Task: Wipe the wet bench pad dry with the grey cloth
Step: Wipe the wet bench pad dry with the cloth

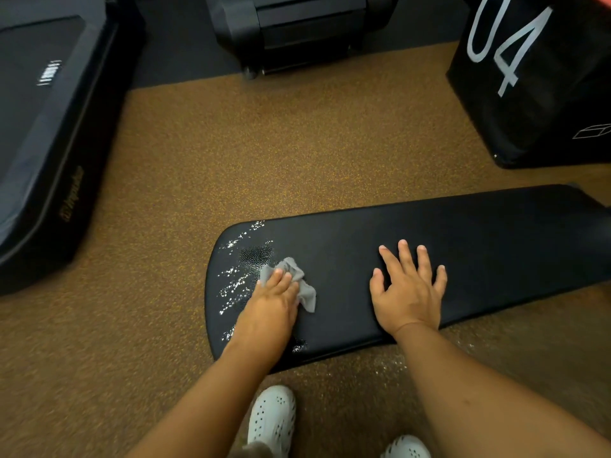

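**Grey cloth on wet end of bench pad**

Long black padded vinyl bench pad [429, 259] lies across the lower middle of the view, rounded end to the left. Water droplets [236, 282] glisten over that left end, with a denser wet patch just beyond the cloth.

Left hand [274, 299] presses a small crumpled grey cloth [297, 282] flat onto the pad, fingers laid over it and fairly straight; the cloth bunches out past the fingertips and to the right. It sits at the inner edge of the droplets.

Right hand [408, 289] rests palm-down on the dry middle of the pad, fingers spread and straight, holding nothing, well apart from the cloth.

Brown speckled rubber floor [264, 143] under everything. White perforated clog shoes [272, 418] at bottom. Black box with white "04" lettering [535, 77] upper right; black treadmill deck [49, 127] far left; another black machine base [297, 31] at top.
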Tool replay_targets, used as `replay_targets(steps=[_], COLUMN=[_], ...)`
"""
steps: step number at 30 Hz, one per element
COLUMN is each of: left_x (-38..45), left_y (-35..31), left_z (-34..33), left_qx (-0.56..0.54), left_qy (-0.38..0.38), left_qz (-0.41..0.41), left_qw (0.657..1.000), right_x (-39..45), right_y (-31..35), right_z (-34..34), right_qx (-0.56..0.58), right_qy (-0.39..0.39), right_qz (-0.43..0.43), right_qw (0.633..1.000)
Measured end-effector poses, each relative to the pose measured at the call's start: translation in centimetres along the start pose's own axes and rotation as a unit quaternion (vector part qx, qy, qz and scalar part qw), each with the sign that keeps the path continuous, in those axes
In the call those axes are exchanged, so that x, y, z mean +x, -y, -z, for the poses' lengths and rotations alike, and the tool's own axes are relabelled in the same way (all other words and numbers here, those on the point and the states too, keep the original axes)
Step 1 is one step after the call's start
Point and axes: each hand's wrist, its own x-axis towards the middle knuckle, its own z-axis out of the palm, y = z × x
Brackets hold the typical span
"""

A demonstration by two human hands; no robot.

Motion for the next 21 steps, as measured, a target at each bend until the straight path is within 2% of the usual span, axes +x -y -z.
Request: replay_targets(steps=[2,3,7,10,12,14,16,17,21], left_x=[0.6,0.7,-1.8,-4.1,-3.9,-2.6,-1.8,-2.0,-4.2], left_y=[-1.6,-2.9,-5.5,-3.3,-1.2,-0.8,-2.2,-3.2,-3.6], left_z=[0.1,-0.1,-1.5,-2.0,-2.2,-1.9,-1.5,-1.7,-2.4], left_qx=[-0.019,-0.022,-0.019,-0.006,0.032,0.043,0.026,0.014,0.012], left_qy=[-0.02,-0.006,0.036,0.082,0.037,-0.002,-0.003,0.005,0.028], left_qz=[0.01,-0.006,-0.163,-0.202,-0.177,-0.092,-0.047,-0.055,-0.207], left_qw=[1.0,1.0,0.986,0.976,0.983,0.995,0.999,0.998,0.978], right_x=[0.0,0.0,0.1,0.0,0.0,0.1,0.1,0.0,0.0], right_y=[0.0,0.0,0.0,0.0,0.1,0.1,0.1,0.1,0.1], right_z=[0.0,0.0,0.1,0.0,0.0,0.0,0.0,0.0,0.1], right_qx=[0.001,0.0,-0.007,-0.003,-0.004,-0.005,-0.008,-0.009,-0.01], right_qy=[-0.001,0.0,0.002,0.0,-0.002,-0.002,0.0,0.001,0.0], right_qz=[0.0,-0.001,0.001,0.001,0.0,-0.002,-0.003,-0.004,-0.005], right_qw=[1.0,1.0,1.0,1.0,1.0,1.0,1.0,1.0,1.0])
